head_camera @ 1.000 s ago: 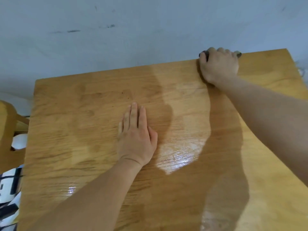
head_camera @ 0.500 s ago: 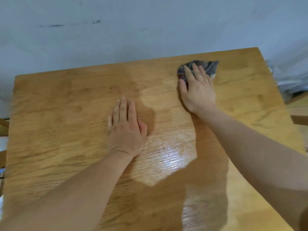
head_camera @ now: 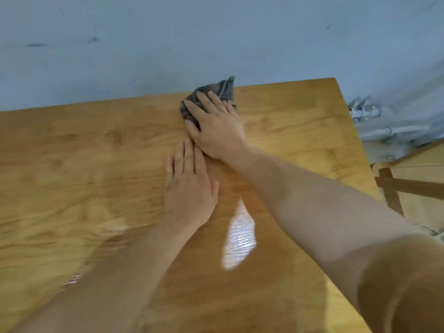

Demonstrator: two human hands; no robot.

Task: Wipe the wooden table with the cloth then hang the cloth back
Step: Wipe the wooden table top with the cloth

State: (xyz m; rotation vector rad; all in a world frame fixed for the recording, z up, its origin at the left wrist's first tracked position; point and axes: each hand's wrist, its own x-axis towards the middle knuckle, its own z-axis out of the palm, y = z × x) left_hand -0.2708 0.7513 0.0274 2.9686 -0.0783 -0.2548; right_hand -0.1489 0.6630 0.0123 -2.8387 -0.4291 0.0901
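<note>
Our right hand (head_camera: 216, 126) presses the grey cloth (head_camera: 223, 91) flat-fingered on the wooden table (head_camera: 72, 164) by the pale wall (head_camera: 168, 44); our left hand (head_camera: 189, 188) rests open.

The right hand (head_camera: 216, 126) covers most of the grey cloth (head_camera: 222, 90). The bench (head_camera: 72, 145) is cut off left and below, its left side smeared by motion blur.

2 hands (head_camera: 192, 188), 1 cloth (head_camera: 221, 91), 1 table (head_camera: 72, 164).
</note>
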